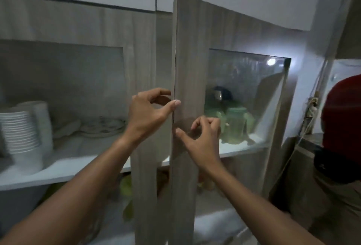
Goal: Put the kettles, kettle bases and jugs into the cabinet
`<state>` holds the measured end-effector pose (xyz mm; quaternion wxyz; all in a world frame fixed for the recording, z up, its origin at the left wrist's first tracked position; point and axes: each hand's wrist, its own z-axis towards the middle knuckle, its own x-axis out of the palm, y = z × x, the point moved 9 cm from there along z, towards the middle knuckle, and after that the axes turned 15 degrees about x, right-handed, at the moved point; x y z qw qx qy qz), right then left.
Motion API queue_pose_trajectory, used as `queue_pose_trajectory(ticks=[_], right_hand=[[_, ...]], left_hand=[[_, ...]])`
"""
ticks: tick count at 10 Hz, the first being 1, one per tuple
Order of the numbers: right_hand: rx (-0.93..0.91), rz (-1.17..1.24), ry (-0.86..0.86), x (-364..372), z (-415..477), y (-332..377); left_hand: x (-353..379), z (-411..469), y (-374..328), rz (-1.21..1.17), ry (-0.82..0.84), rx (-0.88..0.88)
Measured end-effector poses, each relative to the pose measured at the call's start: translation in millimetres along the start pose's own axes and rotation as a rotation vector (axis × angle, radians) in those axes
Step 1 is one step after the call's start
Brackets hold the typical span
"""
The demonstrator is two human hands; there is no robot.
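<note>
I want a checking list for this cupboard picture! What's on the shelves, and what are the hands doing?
Surface: white shelf inside the cabinet, dimly lit.
Job's things: green jugs and a dark kettle-like shape behind the glass door, which stands ajar.
Clutter: plate stack and patterned dish on the left shelf.
Hands: left hand pinches the door's edge; right hand sits at the same edge, fingers curled, grip unclear.
Cables: a cord hangs at the right.
Surroundings: another person in red stands right.
</note>
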<state>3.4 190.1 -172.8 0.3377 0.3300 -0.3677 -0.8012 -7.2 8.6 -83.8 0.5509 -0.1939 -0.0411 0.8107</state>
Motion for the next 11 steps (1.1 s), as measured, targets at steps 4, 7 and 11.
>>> queue_pose_trajectory(ticks=[4, 7, 11], right_hand=[[-0.068, -0.047, 0.046, 86.8, 74.0, -27.8], [-0.057, -0.108, 0.000, 108.3, 94.5, -33.6], [0.001, -0.313, 0.409, 76.2, 56.8, -27.7]], left_hand=[[-9.8, -10.7, 85.2, 0.493, -0.299, -0.253], [-2.5, -0.6, 98.7, 0.684, -0.288, -0.301], [-2.5, -66.9, 75.3, 0.783, 0.080, -0.490]])
